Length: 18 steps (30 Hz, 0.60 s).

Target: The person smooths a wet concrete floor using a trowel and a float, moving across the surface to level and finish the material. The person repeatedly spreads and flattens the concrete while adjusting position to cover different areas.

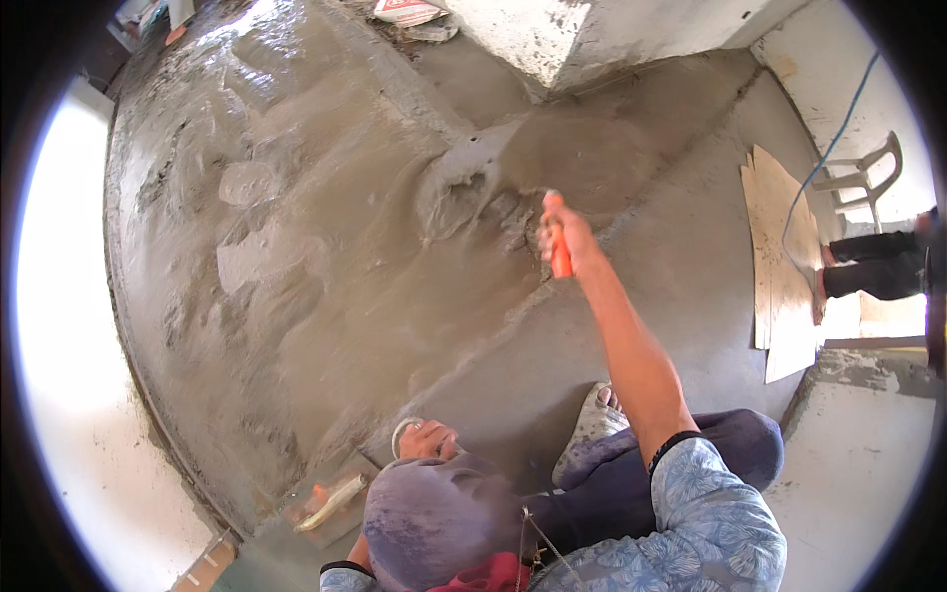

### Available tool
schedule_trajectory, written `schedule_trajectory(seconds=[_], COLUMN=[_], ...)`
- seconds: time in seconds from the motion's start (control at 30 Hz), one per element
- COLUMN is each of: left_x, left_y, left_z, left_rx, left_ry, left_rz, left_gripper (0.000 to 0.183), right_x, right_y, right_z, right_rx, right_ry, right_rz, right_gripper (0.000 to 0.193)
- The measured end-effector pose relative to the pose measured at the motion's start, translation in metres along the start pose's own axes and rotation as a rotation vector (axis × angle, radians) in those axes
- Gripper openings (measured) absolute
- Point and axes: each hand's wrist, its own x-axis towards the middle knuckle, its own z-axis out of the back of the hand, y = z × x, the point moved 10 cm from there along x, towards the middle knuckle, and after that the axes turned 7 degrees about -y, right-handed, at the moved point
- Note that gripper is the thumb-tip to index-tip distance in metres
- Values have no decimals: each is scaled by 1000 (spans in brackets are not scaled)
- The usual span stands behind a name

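Observation:
Out in front, my right hand [572, 240] is closed around the orange handle of a trowel [561, 255]. Its blade is hard to tell from the wet grey mortar [464, 187] heaped beside it. Low on the left, my left hand [320, 495] is mostly hidden by my knee and blurred. It appears closed on a flat float [340, 498] with a pale handle, low over the wet surface. A smoother grey strip of floor [641, 286] runs along the right of the rough mortar.
A wall corner [552, 49] juts in at the top. At right are flat boards [784, 257], a blue cable [846, 118], a plastic chair [868, 173] and another person's legs [873, 266]. My sandalled foot [597, 424] stands on the smooth strip. A bag [406, 12] lies at the top.

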Motion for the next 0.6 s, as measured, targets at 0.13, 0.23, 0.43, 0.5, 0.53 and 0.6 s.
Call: schedule_trajectory(seconds=[0.13,0.23,0.43,0.5,0.53,0.6], left_x=[2,-7,-4,-6,-6,-9], left_y=[-7,0,11,12,12,16], left_z=[2,5,-4,0,1,-1], left_rx=[32,17,-27,-8,-3,1], left_ry=[32,-9,18,22,26,46], left_rz=[-76,-71,75,92,96,104], left_gripper=[3,3,5,5,5,6], right_x=[9,-19,-42,-35,-20,4], right_y=[20,-59,-204,-212,-203,-182], right_z=[-12,-97,-216,-224,-220,-209], right_rx=[13,-260,-386,-356,-329,-303], right_ry=[48,234,522,473,418,312], right_rz=[9,-57,-297,-329,-318,-261], right_gripper=[38,41,36,35,35,34])
